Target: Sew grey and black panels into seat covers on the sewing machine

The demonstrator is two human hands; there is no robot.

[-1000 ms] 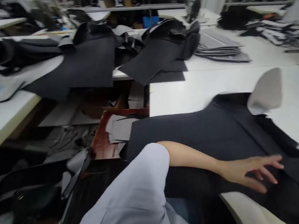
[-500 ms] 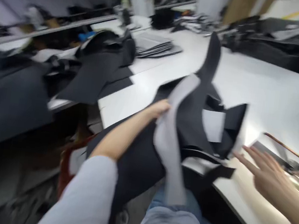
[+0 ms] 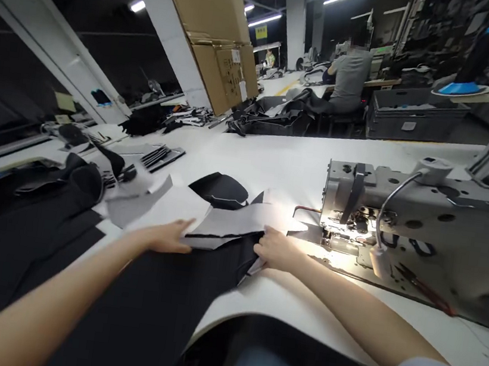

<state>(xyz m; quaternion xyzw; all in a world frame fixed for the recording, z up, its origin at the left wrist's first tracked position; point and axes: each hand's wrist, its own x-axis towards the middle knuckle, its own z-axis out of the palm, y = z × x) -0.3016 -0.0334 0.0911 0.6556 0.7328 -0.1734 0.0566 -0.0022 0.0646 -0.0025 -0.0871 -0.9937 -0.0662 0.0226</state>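
Observation:
A large black fabric piece (image 3: 151, 309) spreads from the table's front edge toward my lap, with a white-backed panel (image 3: 240, 218) along its far side. My left hand (image 3: 169, 237) rests at the left end of their edges, fingers stretched and apart, touching the cloth. At the right end my right hand (image 3: 275, 249) has its fingers closed on the black fabric's edge, just left of the sewing machine (image 3: 419, 224). A curved black piece (image 3: 220, 189) lies behind the panel. What is under my fingers is hidden.
The lit needle area (image 3: 350, 230) is close on the right. Thread snips (image 3: 426, 290) lie on the machine bed. More black pieces (image 3: 35, 197) are heaped at left, with stacked panels (image 3: 160, 157) behind. A co-worker (image 3: 351, 77) sits farther back, beside a grey crate (image 3: 415, 115).
My view has swung right and up, bringing the sewing machine into sight. The fabric went from bunched up to laid flatter. My right hand, spread and apart before, now grips its edge.

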